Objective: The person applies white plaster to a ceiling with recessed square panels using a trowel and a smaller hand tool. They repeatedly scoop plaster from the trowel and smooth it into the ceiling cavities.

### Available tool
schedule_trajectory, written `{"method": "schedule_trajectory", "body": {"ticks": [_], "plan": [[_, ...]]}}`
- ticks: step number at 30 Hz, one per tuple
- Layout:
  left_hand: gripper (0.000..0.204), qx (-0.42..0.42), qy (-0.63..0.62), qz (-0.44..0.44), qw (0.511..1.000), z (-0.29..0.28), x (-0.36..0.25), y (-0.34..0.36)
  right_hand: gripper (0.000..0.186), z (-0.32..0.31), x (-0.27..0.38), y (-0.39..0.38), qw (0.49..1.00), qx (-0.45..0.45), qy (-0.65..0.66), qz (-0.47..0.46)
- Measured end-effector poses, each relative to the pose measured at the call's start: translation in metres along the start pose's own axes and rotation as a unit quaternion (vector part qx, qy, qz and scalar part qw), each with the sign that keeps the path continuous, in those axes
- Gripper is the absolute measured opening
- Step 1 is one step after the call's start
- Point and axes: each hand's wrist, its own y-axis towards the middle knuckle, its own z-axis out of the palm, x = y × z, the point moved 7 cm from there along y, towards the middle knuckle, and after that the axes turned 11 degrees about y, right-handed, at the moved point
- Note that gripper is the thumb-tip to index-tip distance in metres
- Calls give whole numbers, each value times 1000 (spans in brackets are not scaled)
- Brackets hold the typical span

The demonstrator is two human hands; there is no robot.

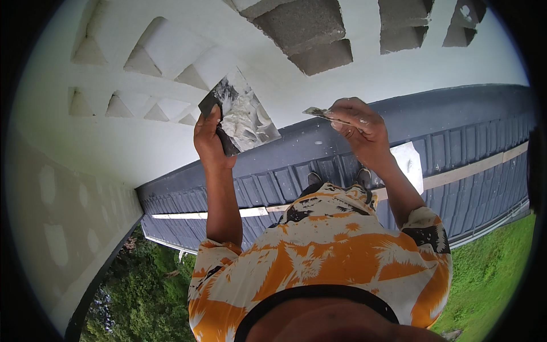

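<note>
My left hand (211,139) grips a flat square plate (269,132) by its left side, thumb on top. White plaster paste (244,114) lies heaped across the plate, with dark bare patches along its edge. To the right, apart from the plate, my right hand (362,126) is closed round a small putty knife (316,112). Its blade points left and carries pale smears; the fingers hide its handle. White specks dot the fingers of that hand. Both hands are held in front of the white wall.
The white wall (171,40) has rows of recessed openings, some showing bare grey block (305,28). I stand on a dark ribbed tile roof (456,149) crossed by a wooden batten (473,170). A white sheet (408,162) lies by my right arm. Grass (501,268) shows below the roof edge.
</note>
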Motion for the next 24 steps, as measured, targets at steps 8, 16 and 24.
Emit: {"method": "schedule_trajectory", "body": {"ticks": [8, 16, 24], "plan": [[27, 12, -21, 1, 1000, -9, -6, -7, 29, 10, 9, 56, 996, -73, 38, -21], [29, -31, 15, -30, 999, -47, 13, -26, 26, 43, -6, 208, 968, -221, 40, -111], [27, -85, -24, -59, 994, -77, 25, -44, 30, 60, -31, 276, 991, -130, -15, 16]]}}
